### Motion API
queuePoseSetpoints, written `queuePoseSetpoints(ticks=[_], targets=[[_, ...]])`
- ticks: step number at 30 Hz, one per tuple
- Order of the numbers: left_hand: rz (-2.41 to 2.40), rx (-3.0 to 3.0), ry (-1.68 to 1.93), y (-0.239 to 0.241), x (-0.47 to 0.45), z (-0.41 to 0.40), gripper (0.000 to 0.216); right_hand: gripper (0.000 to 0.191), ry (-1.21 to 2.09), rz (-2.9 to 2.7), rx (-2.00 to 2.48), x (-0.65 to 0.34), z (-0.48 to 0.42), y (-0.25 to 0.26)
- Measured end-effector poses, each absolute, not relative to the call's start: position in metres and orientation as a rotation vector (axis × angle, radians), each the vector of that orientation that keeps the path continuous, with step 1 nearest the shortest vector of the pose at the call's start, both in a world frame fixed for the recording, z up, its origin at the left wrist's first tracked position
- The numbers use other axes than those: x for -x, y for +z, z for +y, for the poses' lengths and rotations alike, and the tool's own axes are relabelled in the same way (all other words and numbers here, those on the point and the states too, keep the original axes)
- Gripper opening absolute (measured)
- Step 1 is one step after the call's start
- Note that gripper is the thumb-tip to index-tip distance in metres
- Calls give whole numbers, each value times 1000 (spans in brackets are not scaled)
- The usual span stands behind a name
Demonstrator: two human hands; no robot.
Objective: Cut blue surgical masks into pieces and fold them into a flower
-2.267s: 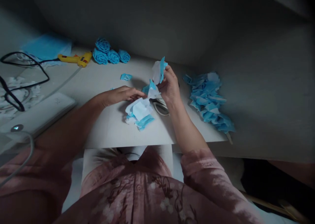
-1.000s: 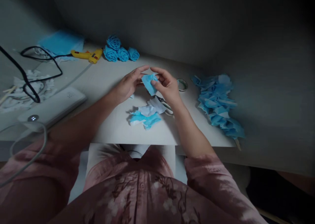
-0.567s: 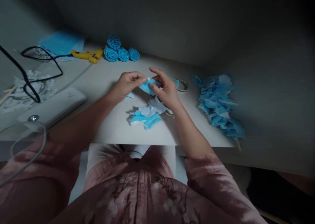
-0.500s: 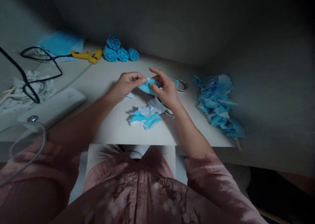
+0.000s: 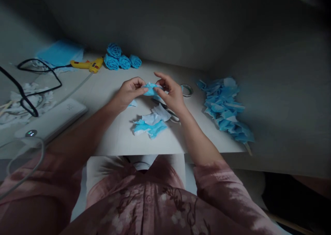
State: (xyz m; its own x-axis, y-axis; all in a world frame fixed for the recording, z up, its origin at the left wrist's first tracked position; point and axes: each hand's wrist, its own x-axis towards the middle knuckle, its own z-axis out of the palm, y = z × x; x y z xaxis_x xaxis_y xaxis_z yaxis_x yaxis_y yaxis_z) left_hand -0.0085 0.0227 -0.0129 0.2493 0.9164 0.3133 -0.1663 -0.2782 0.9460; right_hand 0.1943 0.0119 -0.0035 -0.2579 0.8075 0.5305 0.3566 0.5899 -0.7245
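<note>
Our left hand [image 5: 128,92] and right hand [image 5: 172,93] meet above the table [image 5: 113,138]. The thumb and fingertips of each pinch opposite ends of a small blue fabric piece [image 5: 150,89], held just off the surface. Just below it lie scissors [image 5: 169,111] and a loose clump of blue and white scraps [image 5: 150,123]. A tape ring [image 5: 186,89] sits just beyond the right hand, and a heap of cut blue pieces [image 5: 224,109] lies farther right. We judge that the thin piece could slip from so light a pinch and drop among the scraps, or tear if we pull our hands apart.
</note>
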Motion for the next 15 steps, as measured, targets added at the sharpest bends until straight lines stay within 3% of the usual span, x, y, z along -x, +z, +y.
queuePoseSetpoints(ticks=[4, 9, 15], targets=[[730, -1415, 1314, -12, 8, 23, 35, 63, 718, -1788, 937, -196, 16, -5], [789, -1505, 1290, -17, 9, 26, 36, 52, 776, -1785, 931, -193, 15, -4], [881, -1523, 1550, -15, 11, 22, 28, 34, 450, -1771, 977, -188, 10, -6]])
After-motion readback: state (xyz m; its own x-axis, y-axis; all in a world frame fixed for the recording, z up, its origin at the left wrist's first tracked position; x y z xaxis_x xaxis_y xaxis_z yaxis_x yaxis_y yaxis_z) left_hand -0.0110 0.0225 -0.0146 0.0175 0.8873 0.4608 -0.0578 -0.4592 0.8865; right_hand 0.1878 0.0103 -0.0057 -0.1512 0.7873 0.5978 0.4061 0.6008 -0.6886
